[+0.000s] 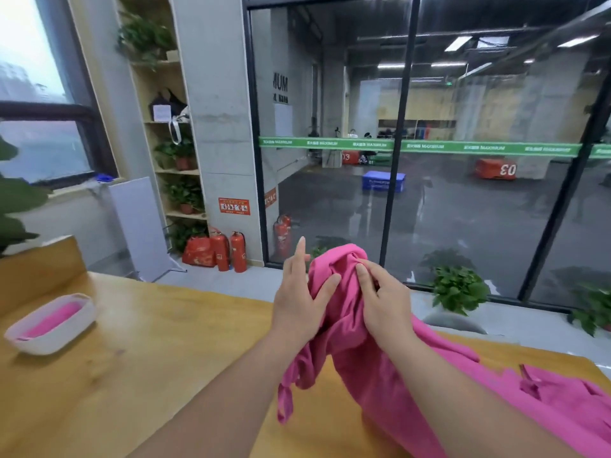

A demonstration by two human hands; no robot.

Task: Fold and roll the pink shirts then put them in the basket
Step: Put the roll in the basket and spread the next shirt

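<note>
Wood, pale and yellowish, makes up the surface (158,358) that runs under both my forearms, and it is where the folding has to happen.

Bunched and lifted off it is the pink shirt (344,319), its crumpled top raised between my two grips and the rest hanging below them. I judge I hold it high like this to find its edges and shake it straight before laying it flat. Below and outward of my right grip, more pink cloth (562,401) lies spread on the surface. I cannot tell whether it is the tail of this shirt or another one waiting.

Well apart from my left grip, on its outer side, the white basket (62,340) sits on the surface. It is clear of the folding room yet, I think, close enough to reach. A rolled pink piece (53,320) already lies inside it, so part of the job looks done.

My right grip (383,302) is closed on the shirt, fingertips curled into a fold near the top. My left grip (297,302) is wide, fingers straight and pointing up beside the cloth, thumb laid against the fabric, steadying rather than clasping it.
</note>
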